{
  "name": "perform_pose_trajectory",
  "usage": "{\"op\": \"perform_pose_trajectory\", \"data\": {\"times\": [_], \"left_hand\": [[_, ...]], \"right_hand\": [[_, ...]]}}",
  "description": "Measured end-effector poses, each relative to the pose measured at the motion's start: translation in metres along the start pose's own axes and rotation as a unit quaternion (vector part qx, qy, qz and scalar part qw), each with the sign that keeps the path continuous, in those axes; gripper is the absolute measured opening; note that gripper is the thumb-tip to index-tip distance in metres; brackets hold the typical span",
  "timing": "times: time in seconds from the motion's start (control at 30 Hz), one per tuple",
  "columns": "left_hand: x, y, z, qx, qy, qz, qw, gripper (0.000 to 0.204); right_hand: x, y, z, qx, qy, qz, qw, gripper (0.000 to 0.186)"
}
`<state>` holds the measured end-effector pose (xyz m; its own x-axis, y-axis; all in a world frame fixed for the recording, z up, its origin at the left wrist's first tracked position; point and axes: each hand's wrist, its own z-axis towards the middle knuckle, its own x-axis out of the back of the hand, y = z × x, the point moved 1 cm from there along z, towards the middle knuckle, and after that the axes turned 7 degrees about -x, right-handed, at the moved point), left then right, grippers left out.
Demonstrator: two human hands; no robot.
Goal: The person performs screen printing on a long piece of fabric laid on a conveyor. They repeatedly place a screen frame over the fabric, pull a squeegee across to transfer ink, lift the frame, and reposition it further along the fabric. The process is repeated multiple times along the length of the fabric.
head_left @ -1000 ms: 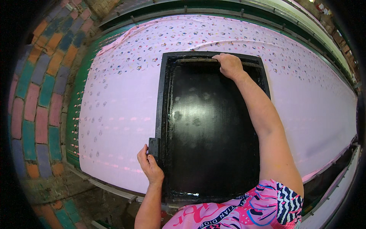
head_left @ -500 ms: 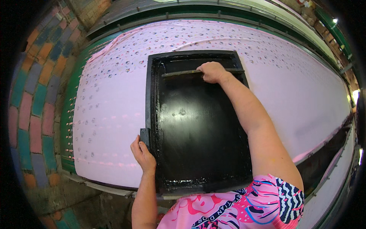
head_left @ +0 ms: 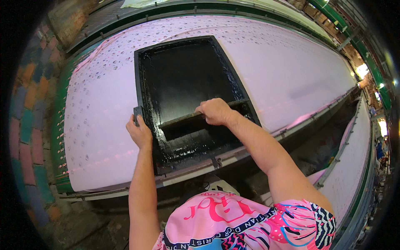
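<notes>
A dark screen printing frame (head_left: pixel 187 81) lies flat on pink fabric (head_left: pixel 104 137) that carries small printed motifs at its far and left parts. My right hand (head_left: pixel 216 111) is closed over the top edge of a long squeegee (head_left: pixel 179 122), which spans the inside of the frame near its close end. Wet black ink (head_left: pixel 183 152) glistens between the squeegee and the near side. At the frame's left side, my left hand (head_left: pixel 141 131) grips a small dark block handle (head_left: pixel 138 114) fixed to it.
The fabric covers a long table with a green left edge (head_left: pixel 62 112) and a metal rail (head_left: pixel 200 168) along the near side. A further table (head_left: pixel 125 23) stands beyond, and another with pale fabric (head_left: pixel 348 162) at the right. Coloured paving (head_left: pixel 25 154) runs along the left.
My right hand has drawn the squeegee from the far end of the frame toward me. My left hand stays on the block handle. The head view has shifted and tilted.
</notes>
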<state>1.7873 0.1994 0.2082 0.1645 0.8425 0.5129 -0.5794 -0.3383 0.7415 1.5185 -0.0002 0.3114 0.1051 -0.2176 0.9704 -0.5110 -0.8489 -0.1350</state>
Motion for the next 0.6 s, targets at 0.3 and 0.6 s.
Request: {"op": "perform_pose_trajectory", "data": {"times": [0.3,0.6], "left_hand": [[0.003,0.005,-0.001,0.039,-0.021,0.021,0.999,0.06],[-0.002,0.009,0.007,0.11,-0.08,0.109,0.985,0.062]], "right_hand": [[-0.036,-0.051,-0.117,0.013,0.073,0.02,0.997,0.029],[-0.044,-0.034,-0.147,0.073,0.069,0.131,0.986,0.061]]}}
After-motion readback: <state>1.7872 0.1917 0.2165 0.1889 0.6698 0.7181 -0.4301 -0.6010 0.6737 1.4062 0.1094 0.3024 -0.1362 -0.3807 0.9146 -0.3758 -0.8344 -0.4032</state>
